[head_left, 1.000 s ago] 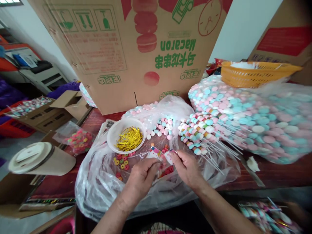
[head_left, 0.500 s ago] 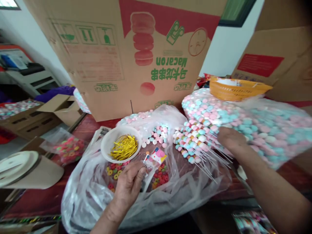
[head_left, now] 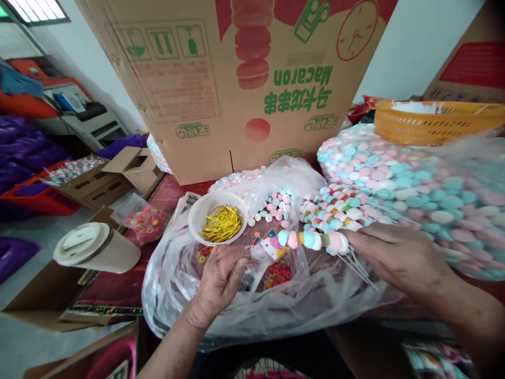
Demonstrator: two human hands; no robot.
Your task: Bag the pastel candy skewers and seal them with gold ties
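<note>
The step in hand looks like bagging: the left hand (head_left: 221, 271) pinches a printed clear bag (head_left: 270, 247), and the right hand (head_left: 398, 258) pinches a candy skewer (head_left: 311, 240) by its near end, above the plastic sheet (head_left: 315, 305). The tip meets the bag; whether inside, I cannot tell. Next calls for straight alignment.

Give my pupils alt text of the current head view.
A right hand holds a marshmallow skewer, its tip at a printed bag in the left hand. Behind are a bowl of gold twist ties, more marshmallow skewers and a Macaron carton.
</note>
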